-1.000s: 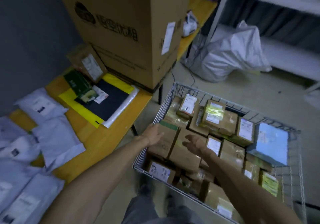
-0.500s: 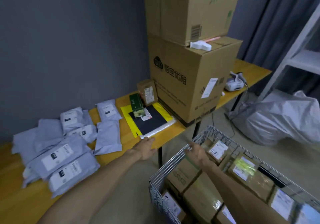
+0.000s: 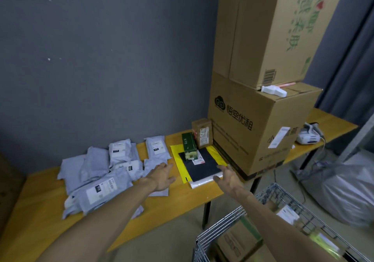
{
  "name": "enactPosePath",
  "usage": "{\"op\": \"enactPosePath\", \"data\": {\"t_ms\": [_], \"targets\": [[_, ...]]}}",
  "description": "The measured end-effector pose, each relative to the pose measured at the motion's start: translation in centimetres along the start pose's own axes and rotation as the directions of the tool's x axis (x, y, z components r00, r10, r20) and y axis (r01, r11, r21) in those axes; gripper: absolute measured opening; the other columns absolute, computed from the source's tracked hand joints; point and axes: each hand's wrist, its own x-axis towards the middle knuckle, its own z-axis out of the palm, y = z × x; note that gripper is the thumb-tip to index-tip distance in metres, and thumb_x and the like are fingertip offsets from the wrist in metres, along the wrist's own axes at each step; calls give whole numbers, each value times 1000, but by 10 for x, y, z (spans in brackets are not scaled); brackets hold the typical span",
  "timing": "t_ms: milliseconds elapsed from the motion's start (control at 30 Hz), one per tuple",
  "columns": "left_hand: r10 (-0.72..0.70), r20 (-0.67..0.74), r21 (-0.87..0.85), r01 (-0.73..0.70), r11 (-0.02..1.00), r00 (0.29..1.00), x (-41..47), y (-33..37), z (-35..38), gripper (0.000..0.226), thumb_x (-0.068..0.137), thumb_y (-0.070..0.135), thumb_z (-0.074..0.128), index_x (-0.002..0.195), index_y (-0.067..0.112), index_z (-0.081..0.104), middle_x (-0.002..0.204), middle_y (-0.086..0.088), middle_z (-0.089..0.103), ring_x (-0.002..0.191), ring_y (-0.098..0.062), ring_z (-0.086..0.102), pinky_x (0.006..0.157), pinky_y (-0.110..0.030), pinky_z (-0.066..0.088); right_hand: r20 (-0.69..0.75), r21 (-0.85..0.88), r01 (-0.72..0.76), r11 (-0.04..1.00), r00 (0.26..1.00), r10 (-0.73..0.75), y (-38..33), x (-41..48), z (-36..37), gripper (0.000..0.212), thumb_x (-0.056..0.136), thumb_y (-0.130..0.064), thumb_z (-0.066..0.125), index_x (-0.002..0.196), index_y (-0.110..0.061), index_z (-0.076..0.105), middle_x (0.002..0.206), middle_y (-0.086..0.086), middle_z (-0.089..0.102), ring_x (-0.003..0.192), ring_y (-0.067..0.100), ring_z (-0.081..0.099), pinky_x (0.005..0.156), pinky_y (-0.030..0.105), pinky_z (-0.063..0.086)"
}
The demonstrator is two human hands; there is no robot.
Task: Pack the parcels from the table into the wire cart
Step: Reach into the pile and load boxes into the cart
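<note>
Grey wall [image 3: 101, 59] is backing a wooden bench [image 3: 50, 211], where the parcels are lying. A heap of grey mailer parcels [image 3: 97, 193] with white labels is spreading toward 9 o'clock. Near the centre a black flat parcel [image 3: 204, 167] is sitting on a yellow envelope [image 3: 178, 160]. A green box [image 3: 189, 146] is resting on the black parcel's far end, and at its 12 o'clock a small brown carton [image 3: 202, 133] is standing against two stacked cartons [image 3: 263, 130]. At 5 o'clock the wire cart [image 3: 220, 227] is running off the frame, its boxes blurring too much to read. Both hands are hovering wide open, holding nothing. The left hand [image 3: 162, 177] is hanging over a mailer's edge. The right hand [image 3: 227, 177] is spreading its fingers at the black parcel's near corner, and whether it is touching cannot be told.
</note>
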Motion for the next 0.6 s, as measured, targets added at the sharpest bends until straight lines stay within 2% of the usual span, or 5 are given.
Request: {"op": "enactPosePath", "data": {"t_ms": [67, 233, 467, 600], "targets": [[0, -9, 7, 0, 1000, 1000, 5, -19, -8, 67, 104, 43, 42, 157, 13, 14, 162, -13, 17, 147, -30, 22, 117, -39, 26, -26, -39, 25, 999, 999, -26, -19, 10, 4, 56, 100, -29, 56, 150, -13, 37, 152, 9, 38, 145, 24, 30, 111, 32, 35], [26, -43, 20, -26, 999, 999, 30, -67, -26, 60, 102, 41, 45, 152, 14, 26, 153, -15, 32, 139, -32, 34, 112, -43, 33, -70, -83, 28, 996, 997, -34, -63, 38, 20, 56, 99, -28, 57, 149, -12, 38, 150, 9, 42, 142, 25, 34, 109, 30, 34], [110, -39, -8, -111, 994, 993, 78, -123, -48, 62, 102, 41, 46, 153, 14, 24, 155, -15, 29, 141, -33, 32, 113, -41, 32, -153, -18, -80, 997, 985, 77, -112, 80, 39, 57, 99, -29, 57, 150, -12, 37, 151, 12, 41, 138, 27, 41, 107, 34, 38], [158, -19, 17, -157, 987, 987, 101, -143, -60, 64, 101, 47, 45, 153, 15, 25, 155, -14, 30, 139, -34, 35, 111, -43, 35, -174, -58, -115, 992, 979, 103, -129, 92, 49, 59, 99, -27, 57, 152, -12, 33, 151, 14, 39, 140, 29, 38, 108, 35, 36]]}}
